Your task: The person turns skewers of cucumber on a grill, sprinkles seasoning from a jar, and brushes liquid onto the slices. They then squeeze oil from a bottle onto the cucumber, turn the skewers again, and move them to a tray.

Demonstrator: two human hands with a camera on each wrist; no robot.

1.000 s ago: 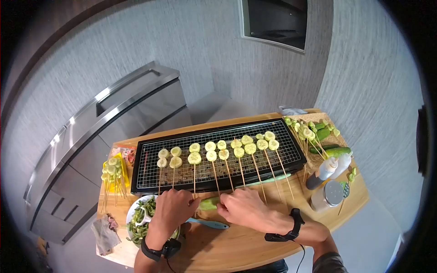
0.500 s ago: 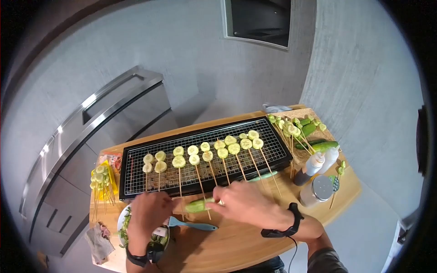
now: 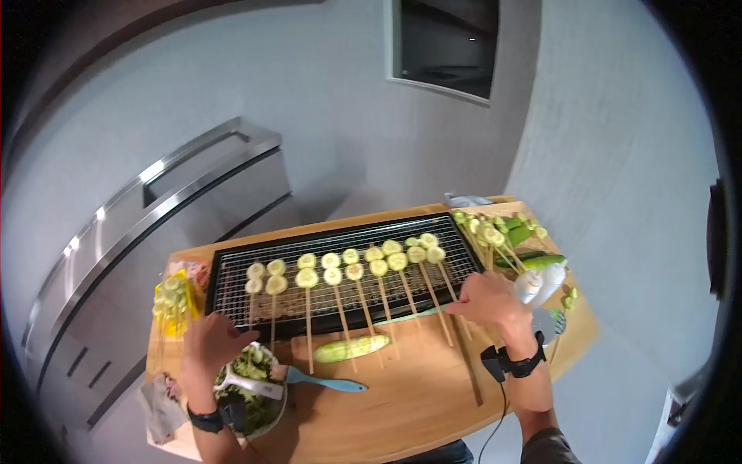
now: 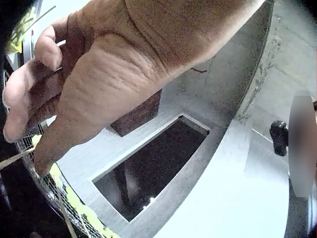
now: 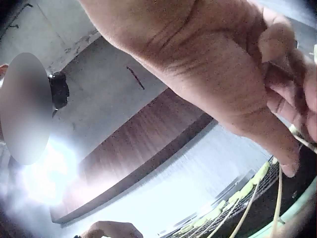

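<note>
Wooden skewers of round cucumber slices [image 3: 307, 277] lie side by side across the wire mesh of a black grill [image 3: 232, 298], handles toward me. My left hand [image 3: 210, 344] hovers by the grill's front left corner, thumb apart from loosely bent fingers, near the leftmost skewers. At the front right corner is my right hand [image 3: 491, 300]. Its thumb tip overlaps a skewer stick [image 5: 279, 198] in the right wrist view, with no grip showing. Between the hands, a peeled cucumber [image 3: 352, 348] lies in front of the grill, partly under skewer handles.
Below my left hand stands a white bowl [image 3: 284, 404] of peelings with a white peeler [image 3: 255, 384]. A blue brush [image 3: 332, 380] lies beside it. On the right are bottles [image 3: 529, 286], a shaker [image 3: 547, 321], and cucumbers [image 3: 541, 261]. A yellow tray [image 3: 192, 292] holds skewers on the left.
My hands have parted from the middle of the grill's front edge, the left moving left and the right moving right. The peeled cucumber now shows in full between them.
</note>
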